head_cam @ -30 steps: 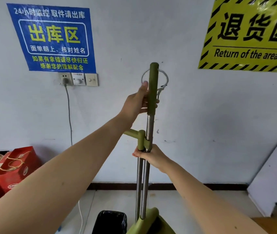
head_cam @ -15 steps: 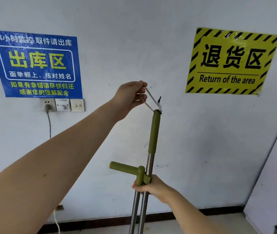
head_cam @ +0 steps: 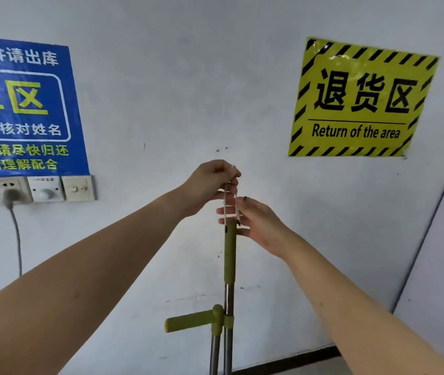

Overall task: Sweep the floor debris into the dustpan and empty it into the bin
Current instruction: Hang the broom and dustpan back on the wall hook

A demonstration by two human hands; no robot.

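The broom's green grip [head_cam: 230, 255] stands upright in front of the wall, on a metal pole. The dustpan's green T-handle [head_cam: 188, 323] is clipped to that pole lower down, pointing left. A thin white hanging loop [head_cam: 225, 197] rises from the top of the broom grip. My left hand [head_cam: 210, 182] pinches the top of this loop. My right hand [head_cam: 258, 223] is just right of the grip's top, fingers spread around the loop's lower end. The broom head, dustpan and bin are out of view.
A blue sign [head_cam: 20, 104] hangs at the left over a row of wall sockets [head_cam: 45, 188] with a grey cable [head_cam: 16, 239] hanging down. A yellow "Return of the area" sign [head_cam: 358, 101] is at the upper right. A pale panel [head_cam: 442, 239] leans at the right.
My right hand has let go of the poles at the clip and risen to the top of the broom grip. My left hand still pinches the loop. The view has shifted right.
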